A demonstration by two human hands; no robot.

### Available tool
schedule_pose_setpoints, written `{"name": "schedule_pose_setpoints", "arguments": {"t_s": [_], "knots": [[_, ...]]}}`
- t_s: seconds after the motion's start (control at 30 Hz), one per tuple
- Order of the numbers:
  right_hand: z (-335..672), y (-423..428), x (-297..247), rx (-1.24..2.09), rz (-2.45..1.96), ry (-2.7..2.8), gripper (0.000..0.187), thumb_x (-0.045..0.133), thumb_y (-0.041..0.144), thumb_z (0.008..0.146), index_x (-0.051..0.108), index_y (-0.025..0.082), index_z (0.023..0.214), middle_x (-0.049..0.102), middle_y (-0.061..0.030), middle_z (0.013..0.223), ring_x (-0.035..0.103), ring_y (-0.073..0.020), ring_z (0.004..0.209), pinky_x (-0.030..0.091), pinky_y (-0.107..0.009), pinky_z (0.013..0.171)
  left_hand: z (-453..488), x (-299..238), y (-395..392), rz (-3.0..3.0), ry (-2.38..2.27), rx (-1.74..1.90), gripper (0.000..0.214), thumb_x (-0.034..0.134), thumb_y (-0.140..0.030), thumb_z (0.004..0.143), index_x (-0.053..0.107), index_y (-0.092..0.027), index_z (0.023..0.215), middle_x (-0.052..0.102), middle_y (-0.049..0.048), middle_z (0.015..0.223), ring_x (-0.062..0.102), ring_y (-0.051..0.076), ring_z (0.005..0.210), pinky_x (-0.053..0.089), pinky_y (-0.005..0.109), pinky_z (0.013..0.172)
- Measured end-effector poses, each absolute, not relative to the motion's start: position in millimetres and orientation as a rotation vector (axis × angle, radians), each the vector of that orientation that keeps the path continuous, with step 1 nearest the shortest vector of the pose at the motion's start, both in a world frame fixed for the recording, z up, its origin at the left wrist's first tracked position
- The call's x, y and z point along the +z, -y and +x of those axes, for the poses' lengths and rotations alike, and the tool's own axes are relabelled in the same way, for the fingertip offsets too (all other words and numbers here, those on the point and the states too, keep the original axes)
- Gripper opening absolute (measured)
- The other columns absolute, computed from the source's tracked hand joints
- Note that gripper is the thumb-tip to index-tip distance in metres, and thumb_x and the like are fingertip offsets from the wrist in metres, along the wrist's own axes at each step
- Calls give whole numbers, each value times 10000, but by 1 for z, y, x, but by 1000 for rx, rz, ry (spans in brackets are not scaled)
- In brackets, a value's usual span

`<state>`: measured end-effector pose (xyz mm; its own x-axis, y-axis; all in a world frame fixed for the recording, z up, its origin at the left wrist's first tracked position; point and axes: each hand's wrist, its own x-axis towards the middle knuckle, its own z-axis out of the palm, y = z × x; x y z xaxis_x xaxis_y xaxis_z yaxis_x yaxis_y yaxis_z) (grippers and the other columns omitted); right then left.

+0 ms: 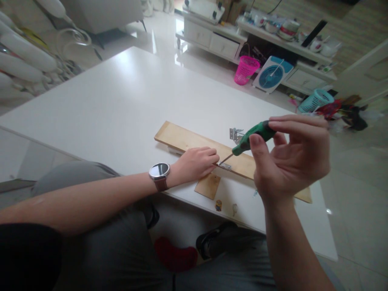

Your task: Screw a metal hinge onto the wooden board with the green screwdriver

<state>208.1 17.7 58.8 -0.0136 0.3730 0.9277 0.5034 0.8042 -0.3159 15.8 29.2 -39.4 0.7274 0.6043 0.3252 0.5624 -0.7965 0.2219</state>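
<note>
A long wooden board lies across the near right part of the white table. My left hand, a watch on its wrist, rests closed on the board, its fingertips pressing a small metal hinge at the board's near edge. My right hand grips a green-handled screwdriver; the tip points down at that hinge. A small square wooden piece lies on the table just below the hinge.
Spare metal hinges sit behind the board. Beyond the table stand a pink basket, a blue-and-white fan, a teal basket and a white low cabinet. My knees are under the table's near edge.
</note>
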Motion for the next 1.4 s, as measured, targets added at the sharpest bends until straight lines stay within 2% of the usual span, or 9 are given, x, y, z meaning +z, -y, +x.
{"name": "schedule_pose_setpoints", "arguments": {"t_s": [0.13,0.23,0.33,0.47,0.73,0.97,1.07,1.2,1.4], "knots": [[208,-22,54,-104,-715,1606,230,721,355,956,740,306,1180,727,-57,1136,743,-271,1072,694,-543,921,15,-38,-29,2820,-935,572,108,587,-216,1085,671,-197,1020,739,63,1075,675,217,969,499,349,797],[207,-24,51,-24,-638,1613,284,618,313,991,725,305,1254,750,-68,1229,764,-273,1124,683,-556,971,15,-39,-29,2817,-939,572,113,578,-208,1085,673,-196,1026,738,65,1075,679,218,977,498,349,790],[208,-23,52,-22,-633,1632,310,686,272,966,718,308,1272,750,-59,1204,760,-260,1121,681,-475,882,15,-40,-29,2813,-941,578,108,579,-206,1079,670,-197,1023,736,63,1075,678,217,972,497,348,778],[209,-20,59,-133,-707,1617,277,848,280,880,761,306,1143,710,-22,1064,706,-212,1000,615,-368,777,15,-39,-29,2813,-937,561,102,582,-211,1076,668,-193,1025,733,65,1079,679,215,967,500,341,770],[205,-13,58,59,-702,1617,296,631,176,976,765,285,1216,776,-48,1230,773,-263,1153,685,-525,951,15,-38,-29,2795,-943,533,100,571,-188,1072,668,-187,1043,731,66,1093,687,214,989,507,334,777],[209,-15,61,-134,-735,1622,259,822,223,885,786,278,1135,704,-38,1052,713,-236,1014,642,-419,807,15,-38,-28,2801,-947,559,106,572,-193,1079,671,-191,1041,738,61,1093,683,210,980,497,344,776],[209,-14,61,-124,-740,1646,238,770,272,939,780,293,1176,724,-55,1111,728,-274,1073,657,-479,867,15,-39,-28,2807,-950,550,107,572,-194,1082,673,-189,1046,738,62,1101,688,211,984,499,345,780],[207,-13,59,28,-689,1659,288,645,197,993,773,286,1235,777,-68,1221,769,-288,1133,675,-531,922,15,-39,-29,2808,-955,544,121,560,-193,1086,669,-190,1033,736,61,1093,684,209,971,496,343,772],[207,-15,61,-118,-728,1605,218,803,209,901,798,284,1106,733,-47,1040,721,-237,981,644,-439,785,15,-40,-29,2798,-950,574,117,563,-188,1074,668,-195,1024,735,61,1078,668,204,953,491,336,767]]}}
